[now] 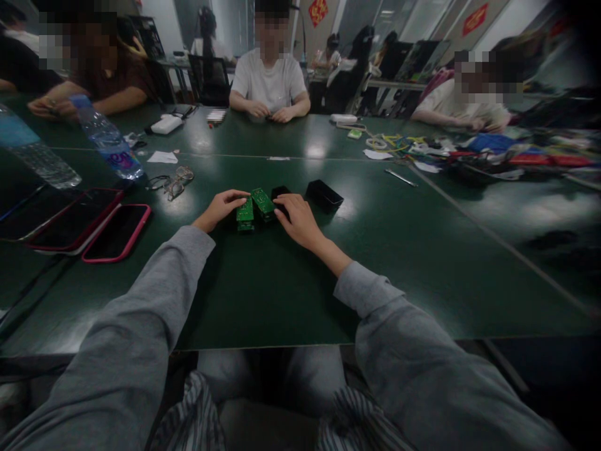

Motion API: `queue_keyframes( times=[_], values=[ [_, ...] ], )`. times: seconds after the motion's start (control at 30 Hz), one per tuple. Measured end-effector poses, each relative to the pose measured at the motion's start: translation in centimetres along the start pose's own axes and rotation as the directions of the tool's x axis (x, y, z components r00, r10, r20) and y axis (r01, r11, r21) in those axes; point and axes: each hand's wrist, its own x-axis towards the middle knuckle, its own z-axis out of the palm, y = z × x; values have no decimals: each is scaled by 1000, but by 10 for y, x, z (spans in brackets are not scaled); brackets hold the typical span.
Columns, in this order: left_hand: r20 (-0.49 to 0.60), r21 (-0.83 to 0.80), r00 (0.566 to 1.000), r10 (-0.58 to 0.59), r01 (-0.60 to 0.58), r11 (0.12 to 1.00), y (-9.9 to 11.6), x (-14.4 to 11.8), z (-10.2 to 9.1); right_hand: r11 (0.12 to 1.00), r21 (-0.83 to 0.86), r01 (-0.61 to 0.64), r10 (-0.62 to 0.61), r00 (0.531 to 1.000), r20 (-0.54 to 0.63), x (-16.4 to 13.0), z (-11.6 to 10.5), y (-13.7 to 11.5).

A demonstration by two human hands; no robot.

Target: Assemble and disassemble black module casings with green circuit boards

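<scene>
Two green circuit boards lie side by side on the dark green table in front of me. My left hand (222, 208) has its thumb and index finger on the upper end of the left circuit board (245, 212). Just right of the other circuit board (262, 203) is my right hand (300, 218), fingers stretched and apart, thumb tip near that board's edge. A black box (280, 190) is partly hidden behind the right fingers. Farther right, an open black box (325, 195) rests on its own, touched by neither hand.
On the left are a phone with a pink rim (117, 233), a tablet (75, 219), eyeglasses (176, 185) and plastic bottles (110, 144). Tweezers or a similar slim metal tool (400, 178) lie right. Tangled cables (451, 153) are piled beyond. People sit across the table.
</scene>
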Motion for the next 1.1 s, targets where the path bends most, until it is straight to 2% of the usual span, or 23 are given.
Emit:
queue_keyframes(
  times=[0.13, 0.33, 1.1],
  values=[
    [-1, 26, 1000, 18, -18, 999, -1, 0, 0, 1000, -9, 9, -9, 1000, -2, 0, 1, 2],
    [17, -45, 1000, -11, 12, 999, -1, 0, -1, 1000, -7, -1, 1, 1000, 15, 0, 1, 2],
    [21, -26, 999, -25, 25, 999, 2, -1, 0, 999, -44, 2, 1, 998, 60, -1, 1, 1]
  ],
)
